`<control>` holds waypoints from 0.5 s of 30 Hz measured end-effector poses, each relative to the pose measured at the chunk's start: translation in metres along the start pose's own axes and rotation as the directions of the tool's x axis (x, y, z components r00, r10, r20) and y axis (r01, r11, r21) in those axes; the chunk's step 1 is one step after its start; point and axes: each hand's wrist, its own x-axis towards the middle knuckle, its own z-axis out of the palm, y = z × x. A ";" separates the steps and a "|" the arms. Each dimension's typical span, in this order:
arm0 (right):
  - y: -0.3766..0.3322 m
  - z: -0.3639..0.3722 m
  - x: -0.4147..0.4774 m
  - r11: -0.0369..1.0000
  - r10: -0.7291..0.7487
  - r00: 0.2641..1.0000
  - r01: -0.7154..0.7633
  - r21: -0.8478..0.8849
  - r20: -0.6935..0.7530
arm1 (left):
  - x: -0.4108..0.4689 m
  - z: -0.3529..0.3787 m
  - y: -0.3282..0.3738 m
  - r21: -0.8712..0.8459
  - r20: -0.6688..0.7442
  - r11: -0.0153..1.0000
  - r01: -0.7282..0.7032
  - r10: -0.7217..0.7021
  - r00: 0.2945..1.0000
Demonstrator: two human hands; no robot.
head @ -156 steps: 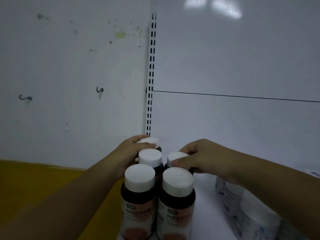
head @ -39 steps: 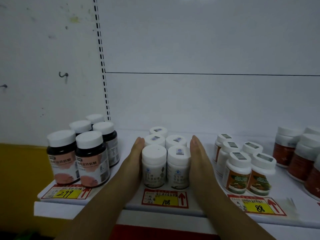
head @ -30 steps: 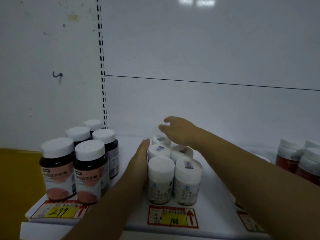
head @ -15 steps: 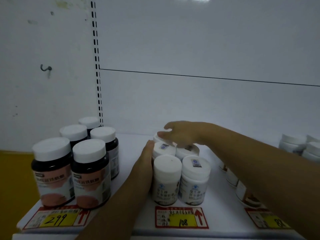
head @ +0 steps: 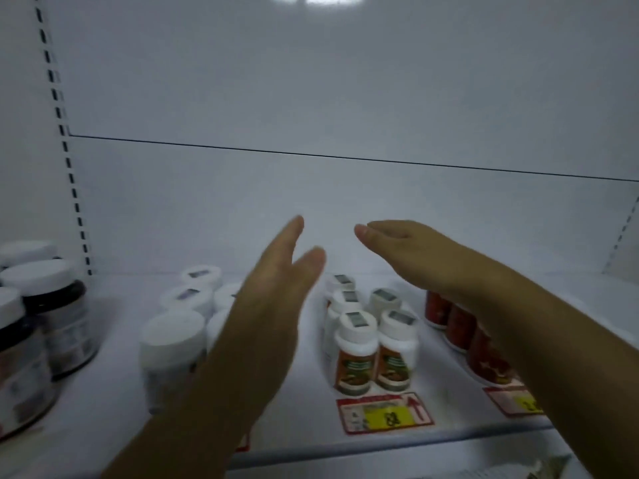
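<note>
My left hand is raised flat with straight fingers, in the air between two groups of bottles on a white shelf. It holds nothing and hides part of the plain white bottles on its left. My right hand hovers palm down, fingers straight, above and behind the group of white bottles with orange-brown labels. It touches nothing. Several bottles of that group carry small stickers on their caps.
Dark bottles with white caps stand at the far left. Red-labelled bottles stand at the right, partly behind my right forearm. Red and yellow price tags run along the shelf's front edge. A white back panel rises behind.
Both hands have left the plain white bottles and moved right and up. The view has shifted right, bringing the orange-brown labelled group to the middle.
</note>
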 end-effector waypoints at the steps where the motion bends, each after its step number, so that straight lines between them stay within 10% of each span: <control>1: 0.002 -0.003 -0.002 0.998 0.041 0.998 -0.038 0.058 -0.050 | -0.007 0.010 -0.011 0.044 0.040 0.999 0.018 -0.020 0.999; 10: 0.078 0.072 -0.023 0.575 0.176 0.970 -0.241 0.782 0.169 | -0.036 0.042 -0.060 0.104 -0.004 0.966 0.237 -0.237 0.971; 15: 0.082 0.074 -0.022 0.611 0.163 0.977 -0.208 0.764 0.136 | -0.043 0.042 -0.064 0.193 0.039 0.958 0.212 -0.223 0.974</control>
